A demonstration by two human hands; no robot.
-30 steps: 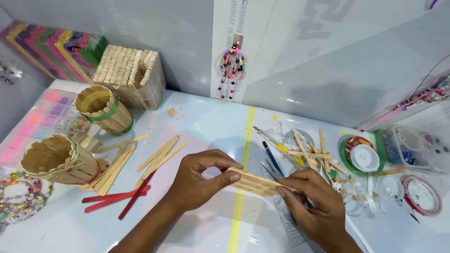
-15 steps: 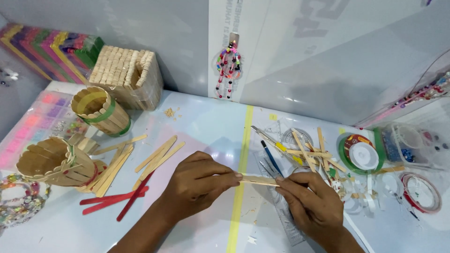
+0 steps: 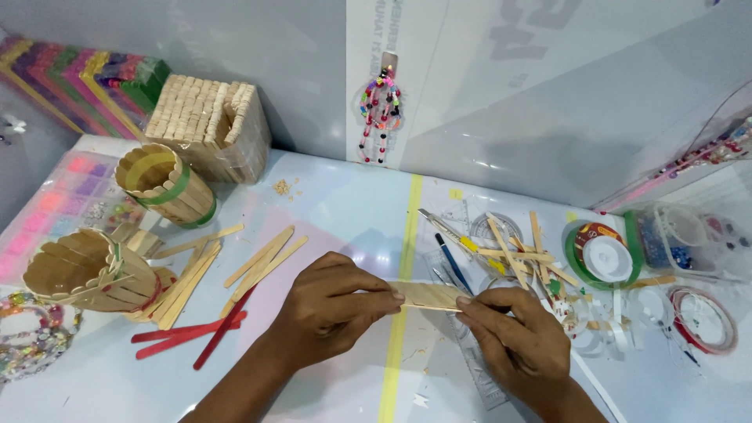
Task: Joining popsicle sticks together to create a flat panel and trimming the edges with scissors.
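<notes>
Gripping from both ends, the left hand (image 3: 333,309) and the right hand (image 3: 513,345) are closed on a small flat panel of joined wooden sticks (image 3: 427,295), which is held just above the tabletop (image 3: 345,211) over the yellow tape line (image 3: 399,329). The left fingertips are pinched on the panel's 9 o'clock end, the right thumb and forefinger on its 3 o'clock end.

Loose plain sticks (image 3: 262,258) lie at 10 o'clock of the left hand, with red sticks (image 3: 192,333) at 9 o'clock. A round stick cup with a green band (image 3: 164,184) and a second stick cup on its side (image 3: 86,270) are noted further toward 9 and 10 o'clock. A green tape roll (image 3: 603,254) and scattered sticks and brushes (image 3: 501,251) sit at 1 o'clock of the right hand.

Risk assessment: the panel is judged fragile; uneven pressure from either pinch could split the joints or bow the sticks. If any adhesive is unset, which cannot be told, the sticks could be slid out of line.
</notes>
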